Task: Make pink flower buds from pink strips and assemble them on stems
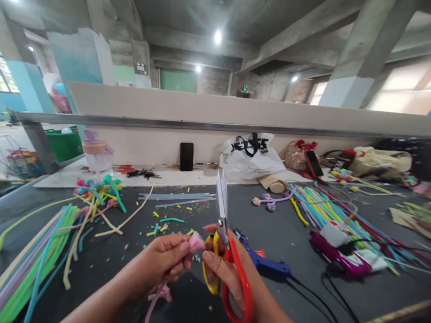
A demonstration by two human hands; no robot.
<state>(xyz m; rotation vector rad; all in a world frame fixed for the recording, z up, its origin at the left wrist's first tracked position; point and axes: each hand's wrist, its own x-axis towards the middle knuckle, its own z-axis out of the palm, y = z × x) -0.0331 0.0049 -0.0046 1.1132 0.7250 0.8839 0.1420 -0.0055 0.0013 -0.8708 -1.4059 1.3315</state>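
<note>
My left hand (172, 256) pinches a small pink ruffled piece (196, 242) between thumb and fingertips. Below that hand hangs a pink stem (151, 310) with another pink tuft (164, 292) on it. A pair of scissors (239, 285) with one red and one yellow handle loop is gripped in my right hand (228, 269). Their blades point up and away from the pink piece and look closed. The right thumb and fingertips are close beside the pink piece; whether they touch it is unclear. Behind my right hand lies a blue glue gun (272, 266) with a black cord.
Long coloured strips (48, 257) fill the left side, beside a cluster of small flowers (102, 188). Clippings (156, 227) are scattered mid-table. More strips (333, 208) and a purple device (339, 257) with cords lie right. A phone (186, 157) and white bag (252, 155) stand behind.
</note>
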